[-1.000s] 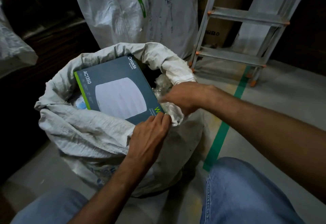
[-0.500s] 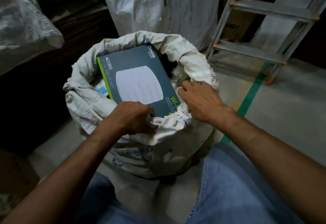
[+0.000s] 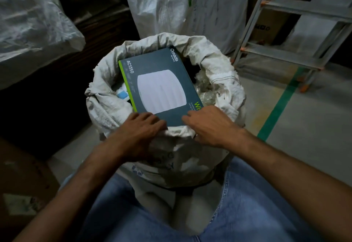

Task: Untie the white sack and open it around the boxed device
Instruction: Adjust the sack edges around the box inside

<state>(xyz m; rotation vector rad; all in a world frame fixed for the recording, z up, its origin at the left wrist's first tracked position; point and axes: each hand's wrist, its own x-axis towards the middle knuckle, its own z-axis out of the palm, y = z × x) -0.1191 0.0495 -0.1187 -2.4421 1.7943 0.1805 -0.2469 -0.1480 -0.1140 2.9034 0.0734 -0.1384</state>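
Observation:
The white woven sack [image 3: 219, 66] stands on the floor between my knees, its mouth open and its rim rolled down. A dark grey device box [image 3: 158, 85] with a green edge and a white round picture lies tilted in the mouth. My left hand [image 3: 137, 135] rests on the near rim, with its fingers laid over the box's near edge. Just right of it, my right hand [image 3: 207, 125] lies over the rim at the box's near right corner, fingers pointing left. The thumbs are hidden.
Crumpled clear plastic [image 3: 205, 91] fills the sack right of the box. A metal stepladder [image 3: 285, 32] stands at the back right, by a green floor stripe [image 3: 278, 106]. Large white sacks [image 3: 182, 3] stand behind and at the left [image 3: 28, 22]. A cardboard box [image 3: 21, 180] lies at lower left.
The view has shifted so the sack sits more central. Both hands moved together to the near rim; my left hand let go of the bunched cloth and now lies flatter.

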